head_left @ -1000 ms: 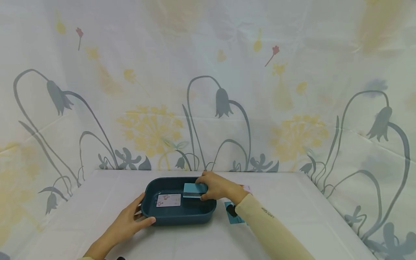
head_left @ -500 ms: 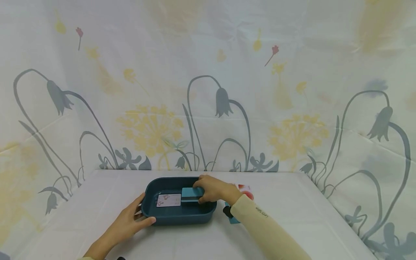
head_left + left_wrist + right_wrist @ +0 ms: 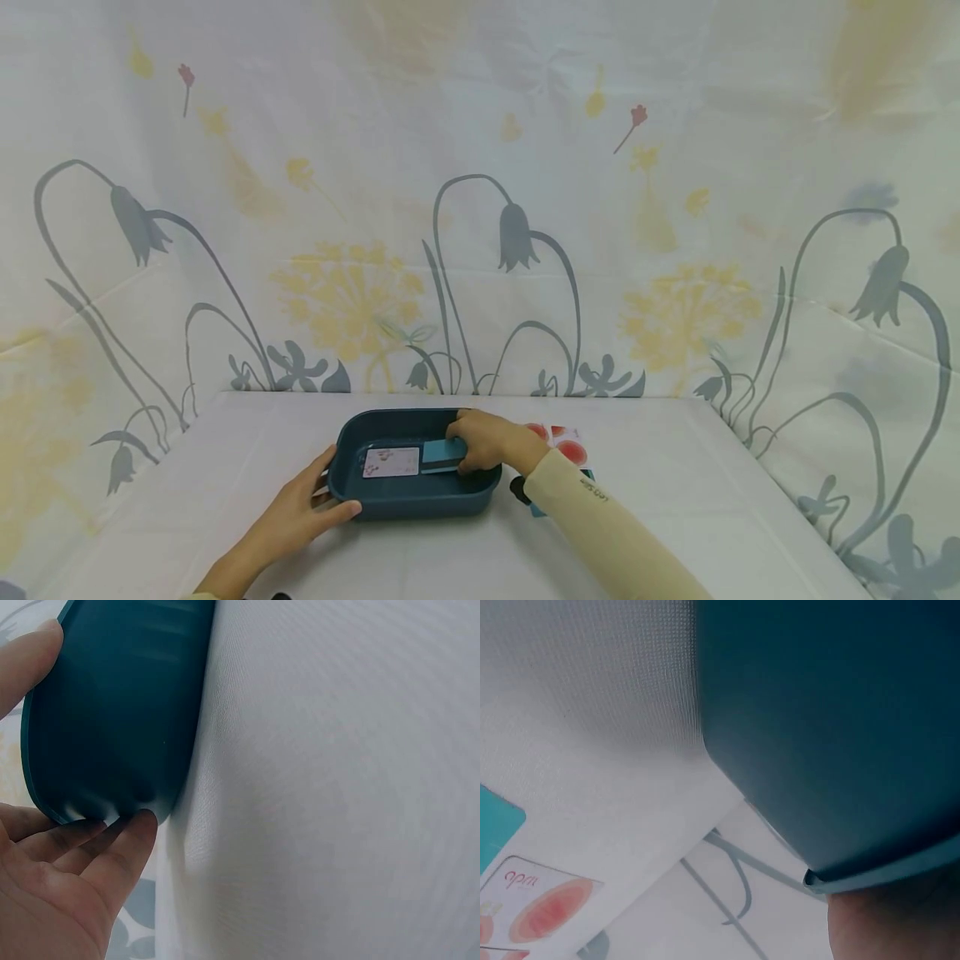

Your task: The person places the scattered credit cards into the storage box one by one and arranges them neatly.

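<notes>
A dark teal plastic tray (image 3: 420,506) stands on the white table. My left hand (image 3: 300,507) grips its left end, thumb on the front side and fingers against the end wall, as the left wrist view also shows at the tray wall (image 3: 120,712). Inside the tray, a light blue card (image 3: 442,451) with a dark stripe is pinched by my right hand (image 3: 486,440), low over the tray's right half. Left of it lies a white card (image 3: 391,462) with a flowery print. The right wrist view shows mostly the tray's outer wall (image 3: 832,735), and the right fingers are hidden there.
Right of the tray lie cards with red round prints (image 3: 572,452). Another blue card (image 3: 538,510) is partly hidden under my right forearm. A patterned cloth (image 3: 480,208) hangs behind the table's far edge.
My right hand has lowered the light blue card further into the tray, its face now tilted and closer to the white card. The left hand and tray have stayed put.
</notes>
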{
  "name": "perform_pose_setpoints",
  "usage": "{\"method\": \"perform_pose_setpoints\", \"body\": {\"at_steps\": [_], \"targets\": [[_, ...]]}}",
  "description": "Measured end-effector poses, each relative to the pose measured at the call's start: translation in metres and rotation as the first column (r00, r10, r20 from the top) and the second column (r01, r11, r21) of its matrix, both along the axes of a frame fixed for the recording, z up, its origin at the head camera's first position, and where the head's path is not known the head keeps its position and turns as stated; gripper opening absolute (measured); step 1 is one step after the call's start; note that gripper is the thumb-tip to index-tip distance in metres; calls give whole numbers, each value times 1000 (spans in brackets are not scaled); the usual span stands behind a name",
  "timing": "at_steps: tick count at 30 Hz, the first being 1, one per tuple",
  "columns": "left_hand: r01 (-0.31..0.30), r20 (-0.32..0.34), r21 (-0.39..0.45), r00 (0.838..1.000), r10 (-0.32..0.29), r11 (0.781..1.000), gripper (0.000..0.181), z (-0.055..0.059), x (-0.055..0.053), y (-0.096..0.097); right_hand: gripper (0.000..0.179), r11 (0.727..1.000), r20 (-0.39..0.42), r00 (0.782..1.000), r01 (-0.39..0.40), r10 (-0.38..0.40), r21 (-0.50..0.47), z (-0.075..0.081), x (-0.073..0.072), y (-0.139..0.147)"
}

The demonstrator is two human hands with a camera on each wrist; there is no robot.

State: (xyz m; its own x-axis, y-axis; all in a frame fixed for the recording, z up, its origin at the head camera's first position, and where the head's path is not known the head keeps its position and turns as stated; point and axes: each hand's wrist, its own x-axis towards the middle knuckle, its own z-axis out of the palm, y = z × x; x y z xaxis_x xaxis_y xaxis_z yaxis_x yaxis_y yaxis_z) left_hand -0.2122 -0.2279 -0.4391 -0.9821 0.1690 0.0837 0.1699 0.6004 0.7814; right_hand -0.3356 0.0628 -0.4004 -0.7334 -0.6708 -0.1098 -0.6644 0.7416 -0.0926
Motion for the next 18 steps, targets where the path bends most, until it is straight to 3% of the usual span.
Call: {"method": "perform_pose_setpoints", "body": {"at_steps": [18], "targets": [[-8, 6, -8, 1000, 8, 1000, 102, 1, 1, 1, 48, 996, -2, 998, 56, -56, 70, -3, 4, -8]]}}
